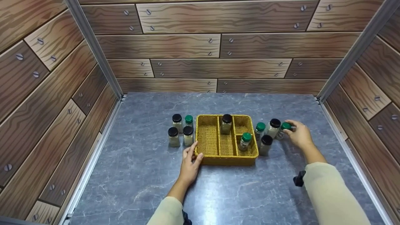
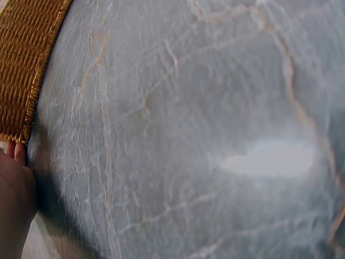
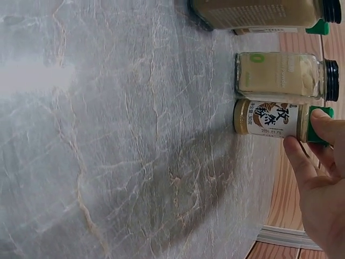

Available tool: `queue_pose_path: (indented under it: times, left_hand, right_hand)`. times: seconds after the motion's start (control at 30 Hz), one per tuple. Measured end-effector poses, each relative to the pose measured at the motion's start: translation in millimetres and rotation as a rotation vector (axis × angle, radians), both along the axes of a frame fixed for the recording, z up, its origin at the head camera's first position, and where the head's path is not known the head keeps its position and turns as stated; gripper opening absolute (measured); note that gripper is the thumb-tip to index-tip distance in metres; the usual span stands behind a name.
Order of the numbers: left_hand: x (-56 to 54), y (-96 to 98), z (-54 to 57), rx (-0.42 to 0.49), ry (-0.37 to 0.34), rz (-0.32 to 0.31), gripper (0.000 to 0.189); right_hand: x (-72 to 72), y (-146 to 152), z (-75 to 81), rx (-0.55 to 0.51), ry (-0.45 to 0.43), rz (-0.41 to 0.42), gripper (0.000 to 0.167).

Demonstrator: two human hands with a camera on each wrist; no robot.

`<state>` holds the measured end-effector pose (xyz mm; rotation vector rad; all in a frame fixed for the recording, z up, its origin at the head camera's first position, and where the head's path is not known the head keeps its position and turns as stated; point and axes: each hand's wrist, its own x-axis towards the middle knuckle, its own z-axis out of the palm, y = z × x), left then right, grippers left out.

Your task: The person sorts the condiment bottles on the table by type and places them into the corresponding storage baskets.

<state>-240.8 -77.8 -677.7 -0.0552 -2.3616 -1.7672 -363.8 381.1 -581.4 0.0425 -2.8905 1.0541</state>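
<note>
Woven basket [image 1: 225, 161], mid-tabletop [image 1: 131, 181]: I judge it light and fairly stiff, best steadied at a corner. At its near left corner, I see the left hand [image 1: 189, 164] touch it, fingers and thumb moderately spread. To its right, beyond other jars [image 1: 264, 149], stands the green-capped jar [image 3: 269, 120], nearly upright; I expect slippery, breakable glass, best held by its cap [image 1: 285, 125], which the right hand's [image 3: 323, 194] fingers pinch, narrowly set.

wicker basket [image 1: 228, 161]: 1 | basket compartments [image 1: 207, 137]: 4 | black-capped jars [image 1: 173, 137]: 6 (3 left of basket, 1 inside, 2 right) | green-capped jars [image 1: 245, 141]: 4 (1 left, 1 inside, 2 right) | jars, all: 10 | hands [image 1: 189, 164]: 2 | sleeves [image 1: 332, 193]: 2 | tabletop [image 1: 134, 162]: 1
</note>
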Motion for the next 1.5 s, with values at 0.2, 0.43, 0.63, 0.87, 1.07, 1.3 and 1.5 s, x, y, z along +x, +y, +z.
queue_pose_path:
  times: [0.2, 0.43, 0.63, 0.87, 1.07, 1.3, 1.5]
  left_hand:
    - [0.9, 0.3, -0.5, -0.002, 0.004, 0.007, 0.057]
    - [0.8, -0.4, -0.9, 0.006, -0.007, 0.010, 0.057]
    - [1.5, -1.0, -1.6, 0.002, -0.008, 0.011, 0.057]
    - [1.2, -2.1, 1.4, -0.010, -0.016, 0.005, 0.057]
    - [1.2, -2.6, 2.9, -0.015, -0.016, 0.002, 0.058]
    - [1.3, -2.1, 2.2, -0.008, -0.012, -0.002, 0.058]
    - [0.5, -0.8, 1.6, -0.004, -0.001, -0.003, 0.057]
  right_hand:
    - [5.6, 2, 6.8, -0.037, -0.032, -0.004, 0.050]
    - [10.0, 4, 23.8, -0.097, -0.028, 0.000, 0.053]
    - [14.2, 6, 33.5, -0.119, -0.032, 0.010, 0.053]
    - [14.3, 3, 46.2, -0.038, 0.020, -0.002, 0.052]
    - [12.7, -6, 59.6, -0.008, 0.100, -0.028, 0.048]
    - [11.9, -13, 73.6, -0.028, 0.206, -0.060, 0.046]
    - [12.6, -21, 86.2, -0.058, 0.246, -0.077, 0.047]
